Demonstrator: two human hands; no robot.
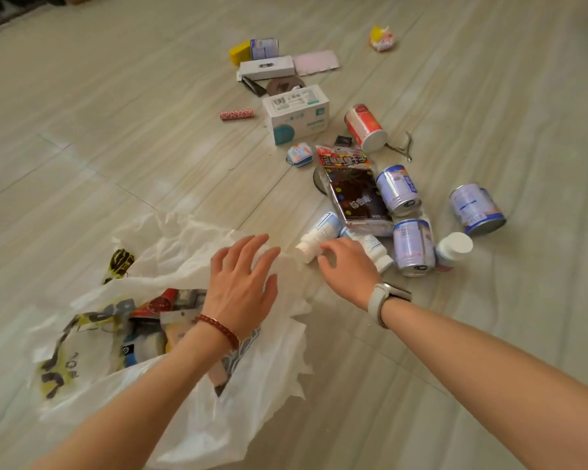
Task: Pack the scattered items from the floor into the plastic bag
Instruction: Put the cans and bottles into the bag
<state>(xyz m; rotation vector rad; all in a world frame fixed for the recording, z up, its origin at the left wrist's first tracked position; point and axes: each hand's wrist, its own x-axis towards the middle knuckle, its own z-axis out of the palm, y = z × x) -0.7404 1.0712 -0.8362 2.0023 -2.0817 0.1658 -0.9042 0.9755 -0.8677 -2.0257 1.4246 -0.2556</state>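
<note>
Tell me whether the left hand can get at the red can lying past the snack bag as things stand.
Probably not without leaning in. The left hand rests open on the plastic bag, while the red can lies far off, beyond the snack bag and the white bottles. Nothing covers it.

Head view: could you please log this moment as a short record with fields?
bag: crinkled white plastic bag on the floor, mouth open, packets inside
left hand: left hand, fingers spread, over the bag's rim
right hand: right hand reaching to a lying white plastic bottle; grip unclear
nearby: three blue-and-white cans, one beside the bottles
farther: red-and-white can, white cardboard box
</note>
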